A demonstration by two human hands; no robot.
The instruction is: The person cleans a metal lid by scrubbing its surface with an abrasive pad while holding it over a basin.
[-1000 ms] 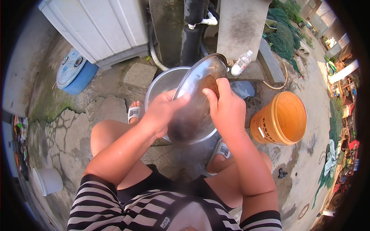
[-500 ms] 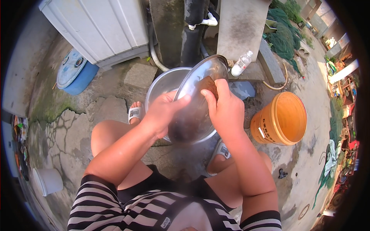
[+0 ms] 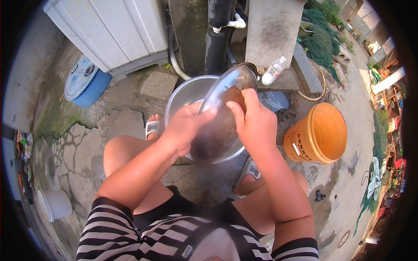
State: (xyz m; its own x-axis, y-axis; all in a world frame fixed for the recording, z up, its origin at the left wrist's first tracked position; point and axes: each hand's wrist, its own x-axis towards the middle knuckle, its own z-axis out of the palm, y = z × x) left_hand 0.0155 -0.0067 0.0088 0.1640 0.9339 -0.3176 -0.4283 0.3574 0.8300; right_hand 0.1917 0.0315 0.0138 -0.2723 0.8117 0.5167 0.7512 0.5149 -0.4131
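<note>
A shiny round metal bowl [image 3: 216,135] is tilted up on its edge in front of me, its lower part darkened. My left hand [image 3: 186,126] is closed on its left rim, thumb over the edge. In my right hand [image 3: 257,119], a brown scouring sponge [image 3: 234,96] is pinched against the bowl's surface, with some fingers out of sight. Underneath stands a wide metal basin [image 3: 177,95] on the ground between my feet, partly covered by the bowl and my hands.
An orange bucket [image 3: 300,141] stands to the right. Beyond the basin are a plastic bottle [image 3: 273,71], a stone block [image 3: 159,84] and a black pipe [image 3: 216,48]. A blue drum [image 3: 89,85] and a white bucket [image 3: 56,203] are at left, on cracked concrete.
Hardly anything differs. Both hands, the bowl and the sponge keep almost the same place, while the whole view has shifted very slightly.
</note>
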